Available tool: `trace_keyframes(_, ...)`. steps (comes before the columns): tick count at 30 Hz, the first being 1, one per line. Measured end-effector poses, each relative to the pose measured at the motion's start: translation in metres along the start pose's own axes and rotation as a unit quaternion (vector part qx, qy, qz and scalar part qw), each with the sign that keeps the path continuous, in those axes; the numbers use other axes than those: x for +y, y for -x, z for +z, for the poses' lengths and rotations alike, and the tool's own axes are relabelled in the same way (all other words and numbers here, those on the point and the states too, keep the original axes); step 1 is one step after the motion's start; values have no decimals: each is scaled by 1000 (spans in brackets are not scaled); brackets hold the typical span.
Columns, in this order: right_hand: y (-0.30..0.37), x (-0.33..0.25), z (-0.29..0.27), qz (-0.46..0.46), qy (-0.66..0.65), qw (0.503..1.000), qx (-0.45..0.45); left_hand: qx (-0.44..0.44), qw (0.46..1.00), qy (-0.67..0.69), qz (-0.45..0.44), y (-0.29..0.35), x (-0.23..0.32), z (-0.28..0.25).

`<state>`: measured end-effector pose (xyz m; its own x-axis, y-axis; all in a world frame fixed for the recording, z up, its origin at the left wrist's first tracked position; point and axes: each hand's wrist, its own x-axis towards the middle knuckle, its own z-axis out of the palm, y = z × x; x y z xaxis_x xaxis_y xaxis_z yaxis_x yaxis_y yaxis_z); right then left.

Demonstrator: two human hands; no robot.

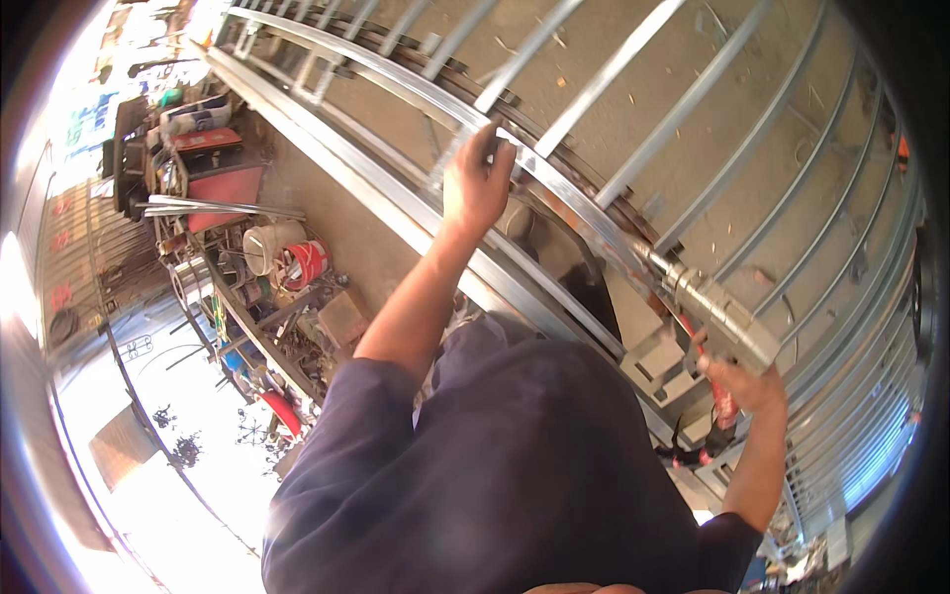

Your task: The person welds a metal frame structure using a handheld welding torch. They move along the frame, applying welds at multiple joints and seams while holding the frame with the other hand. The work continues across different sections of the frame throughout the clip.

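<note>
My left hand (479, 188) reaches forward, its fingers curled at the edge of a long silver metal rail (435, 97) that forms the near side of a barred metal frame (606, 74). Farther right, my right hand (749, 388) is closed at the rear of a drill-shaped power tool (717, 312) with a silver and tan barrel. Its narrow nose points up and left, touching or just above the rail. A red part (723, 404) shows below my right fingers; how it joins the tool is unclear.
Long pale metal beams (366, 188) run diagonally between me and the frame. Several more metal bars (851, 426) lie at the right. On the left stand a white bucket (269, 247), a red container (305, 263) and a cluttered rack (262, 332). The floor (322, 203) is brown.
</note>
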<state>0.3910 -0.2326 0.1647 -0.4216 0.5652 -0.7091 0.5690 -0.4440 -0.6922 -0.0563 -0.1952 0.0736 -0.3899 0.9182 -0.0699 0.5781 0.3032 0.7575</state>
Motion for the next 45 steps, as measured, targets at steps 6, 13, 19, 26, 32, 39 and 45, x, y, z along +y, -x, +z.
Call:
trace_keyframes(6, 24, -14, 88, -30, -79, 989, 118, 74, 995, -56, -25, 6, -115, -54)
trace_keyframes(13, 11, -144, 177, -18, -25, 986, 161, 123, 977, -174, -4, -94, -202, -167)
trace_keyframes(19, -39, -331, 249, -22, -60, 989, 131, 79, 952, -293, 40, -207, -275, -226)
trace_keyframes(26, -197, -506, 313, -66, 17, 990, 126, -36, 948, -307, 73, -250, -299, -241)
trace_keyframes(32, -328, -532, 356, -135, 86, 978, 134, -64, 958, -269, 81, -255, -302, -248)
trace_keyframes(39, -418, -510, 394, -197, 221, 940, 170, -93, 962, -248, 64, -257, -297, -257)
trace_keyframes(45, -449, -506, 405, -259, 295, 901, 186, -83, 968, -231, 56, -258, -295, -258)
